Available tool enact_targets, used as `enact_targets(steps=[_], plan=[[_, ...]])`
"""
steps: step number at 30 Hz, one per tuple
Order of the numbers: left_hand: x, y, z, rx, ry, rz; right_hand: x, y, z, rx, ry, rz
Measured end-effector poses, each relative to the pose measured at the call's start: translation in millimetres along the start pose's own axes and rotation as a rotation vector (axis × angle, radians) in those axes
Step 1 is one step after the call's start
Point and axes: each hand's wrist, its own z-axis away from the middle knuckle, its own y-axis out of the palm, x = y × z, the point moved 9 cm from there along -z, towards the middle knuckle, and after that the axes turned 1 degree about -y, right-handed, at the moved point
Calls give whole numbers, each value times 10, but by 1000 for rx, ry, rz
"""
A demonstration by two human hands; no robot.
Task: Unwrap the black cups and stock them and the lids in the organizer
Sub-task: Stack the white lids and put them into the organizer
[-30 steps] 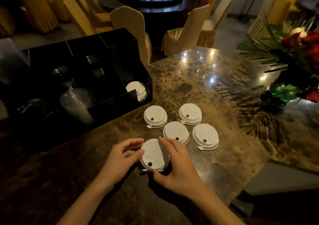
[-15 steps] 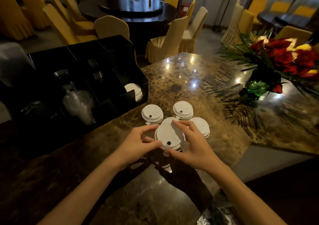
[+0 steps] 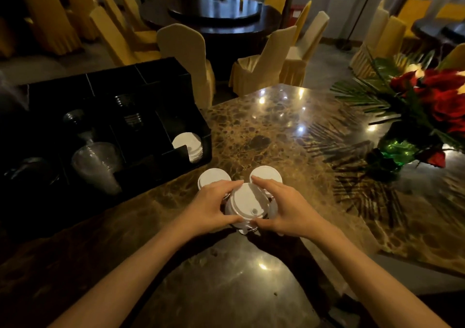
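since a second ago the held lid stack (image 3: 247, 203) has travelled away from the near worktop (image 3: 289, 131) edge and now covers the loose lids in the middle.

head view: the left hand (image 3: 210, 208) and right hand (image 3: 286, 208) cup the stack from either side, fingers curled round its rim. two lone lids, the left lid (image 3: 212, 175) and the right lid (image 3: 266, 173), lie just beyond.

step in hand looks like gathering lids. next they need carrying to the black organizer (image 3: 141, 86), where stocked lids (image 3: 188, 145) already sit in the front right compartment.
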Motion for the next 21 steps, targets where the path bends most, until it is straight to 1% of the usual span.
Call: enact_targets(steps=[4,7,16,21], plan=[[179,116,57,-4,-70,-27,-52,143,-60,52,-49,31],[231,198,109,1,-69,-31,-74,252,-78,76,-75,66],[340,282,112,-3,-121,17,-112,356,-151,111,-93,64],[382,295,125,-1,-135,-16,-77,369,-140,94,-104,102]])
